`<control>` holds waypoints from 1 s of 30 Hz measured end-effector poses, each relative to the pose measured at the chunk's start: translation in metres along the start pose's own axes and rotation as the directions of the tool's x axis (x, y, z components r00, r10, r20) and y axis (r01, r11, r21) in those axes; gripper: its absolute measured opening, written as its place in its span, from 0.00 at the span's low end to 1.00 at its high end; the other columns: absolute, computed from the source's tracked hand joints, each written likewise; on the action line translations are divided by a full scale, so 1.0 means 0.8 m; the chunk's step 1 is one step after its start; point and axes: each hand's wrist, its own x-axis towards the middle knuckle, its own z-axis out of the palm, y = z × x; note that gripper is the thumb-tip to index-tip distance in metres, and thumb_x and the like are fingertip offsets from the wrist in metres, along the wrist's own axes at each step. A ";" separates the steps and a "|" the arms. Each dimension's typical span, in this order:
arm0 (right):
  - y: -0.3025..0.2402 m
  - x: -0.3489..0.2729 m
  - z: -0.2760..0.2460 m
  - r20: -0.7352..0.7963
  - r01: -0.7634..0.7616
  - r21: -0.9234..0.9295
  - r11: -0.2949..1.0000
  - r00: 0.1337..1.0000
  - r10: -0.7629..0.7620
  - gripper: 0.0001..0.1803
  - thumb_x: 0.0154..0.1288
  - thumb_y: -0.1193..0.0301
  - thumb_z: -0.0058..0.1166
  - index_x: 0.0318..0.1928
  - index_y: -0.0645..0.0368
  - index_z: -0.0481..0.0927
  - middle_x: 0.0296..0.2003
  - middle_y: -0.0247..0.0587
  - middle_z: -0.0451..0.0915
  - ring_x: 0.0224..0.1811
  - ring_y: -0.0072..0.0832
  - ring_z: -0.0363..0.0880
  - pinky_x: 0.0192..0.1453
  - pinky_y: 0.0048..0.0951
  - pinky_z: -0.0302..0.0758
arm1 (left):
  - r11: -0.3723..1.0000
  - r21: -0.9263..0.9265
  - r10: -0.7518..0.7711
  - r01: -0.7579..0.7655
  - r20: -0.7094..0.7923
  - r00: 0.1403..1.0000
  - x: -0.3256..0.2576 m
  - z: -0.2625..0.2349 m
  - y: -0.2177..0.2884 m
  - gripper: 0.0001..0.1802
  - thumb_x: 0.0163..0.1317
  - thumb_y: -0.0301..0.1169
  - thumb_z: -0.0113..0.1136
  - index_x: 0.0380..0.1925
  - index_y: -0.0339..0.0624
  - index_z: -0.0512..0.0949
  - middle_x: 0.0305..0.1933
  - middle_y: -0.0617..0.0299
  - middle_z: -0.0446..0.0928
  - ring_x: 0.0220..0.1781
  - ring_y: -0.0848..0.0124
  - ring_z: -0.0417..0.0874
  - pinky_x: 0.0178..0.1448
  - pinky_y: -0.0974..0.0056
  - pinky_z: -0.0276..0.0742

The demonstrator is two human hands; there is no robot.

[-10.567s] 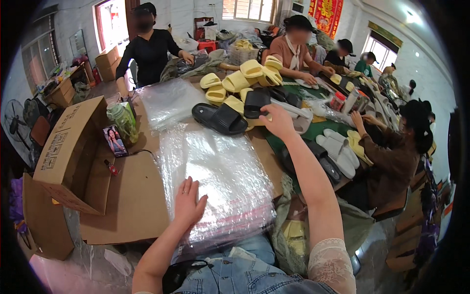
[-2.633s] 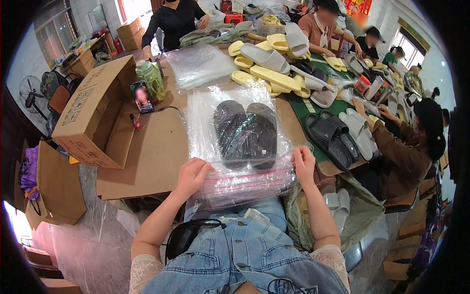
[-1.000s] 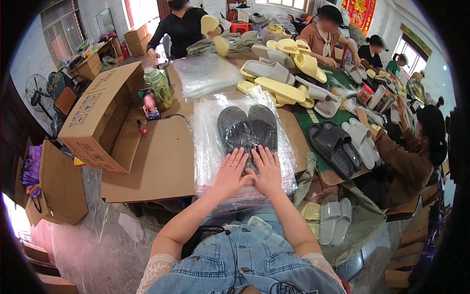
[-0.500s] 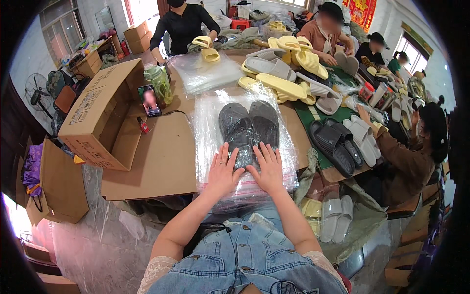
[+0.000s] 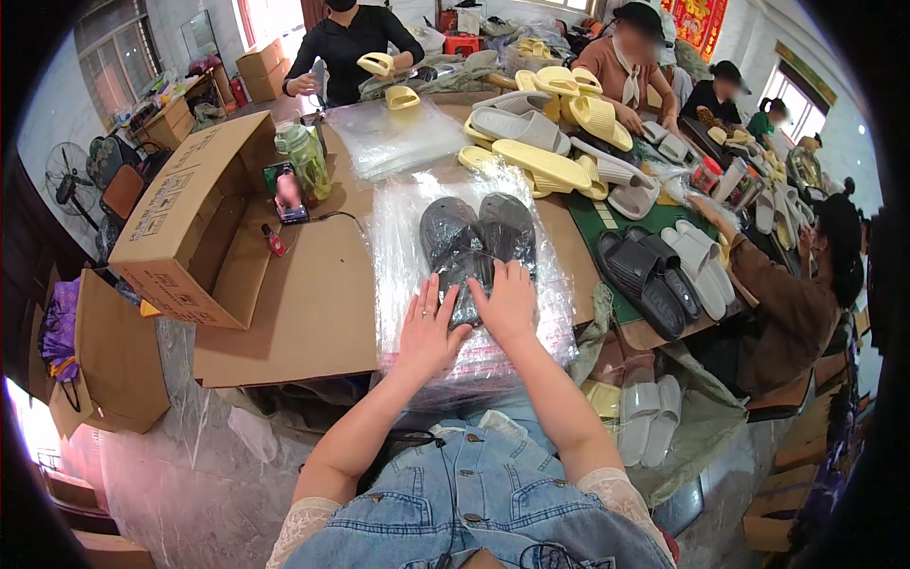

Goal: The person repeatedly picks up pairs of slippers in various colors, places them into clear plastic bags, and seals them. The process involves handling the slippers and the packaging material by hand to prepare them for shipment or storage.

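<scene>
A pair of black slippers (image 5: 453, 230) lies inside a clear plastic bag (image 5: 398, 248), on top of a stack of similar bags in front of me. My left hand (image 5: 433, 325) rests flat with spread fingers on the near left part of the bagged pair. Farther up, my right hand (image 5: 507, 299) lies on the bag over the right slipper, its fingers stretched out. Both palms press on the plastic. The near ends of the slippers are partly hidden under my hands.
An open cardboard box (image 5: 194, 223) stands at the left, beside a phone (image 5: 287, 194) and a green bottle (image 5: 305, 161). Yellow and grey slippers (image 5: 540, 163) are piled behind. Loose black slippers (image 5: 649, 280) lie at the right. Co-workers sit around the table.
My right hand has slid upward and slightly left over the bagged slippers. My left hand stays nearly in place. At the back, a co-worker's hands have shifted.
</scene>
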 end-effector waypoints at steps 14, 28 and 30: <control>0.013 0.080 0.062 0.164 -0.076 -0.190 0.979 0.980 0.108 0.26 0.68 0.47 0.56 0.38 0.61 0.76 0.32 0.50 0.84 0.33 0.45 0.87 0.38 0.44 0.82 | 1.000 -0.031 -0.007 0.007 -0.021 1.000 0.000 0.006 -0.003 0.42 0.66 0.55 0.59 0.75 0.48 0.61 0.82 0.41 0.46 0.83 0.46 0.49 0.82 0.45 0.46; 0.026 0.099 0.079 0.172 -0.053 -0.094 0.994 0.983 0.068 0.18 0.69 0.54 0.55 0.35 0.57 0.79 0.26 0.49 0.85 0.29 0.47 0.87 0.35 0.47 0.81 | 1.000 -0.030 0.005 -0.008 -0.093 0.996 -0.002 0.008 -0.006 0.52 0.63 0.55 0.63 0.77 0.38 0.51 0.79 0.31 0.45 0.81 0.40 0.49 0.80 0.43 0.49; 0.030 0.098 0.077 0.144 -0.058 -0.078 0.995 0.987 0.068 0.16 0.68 0.56 0.54 0.34 0.56 0.79 0.25 0.50 0.84 0.29 0.47 0.86 0.35 0.48 0.81 | 0.999 -0.050 -0.012 0.007 -0.092 0.996 -0.001 0.008 -0.006 0.55 0.62 0.57 0.62 0.76 0.32 0.48 0.79 0.31 0.46 0.81 0.40 0.49 0.81 0.45 0.48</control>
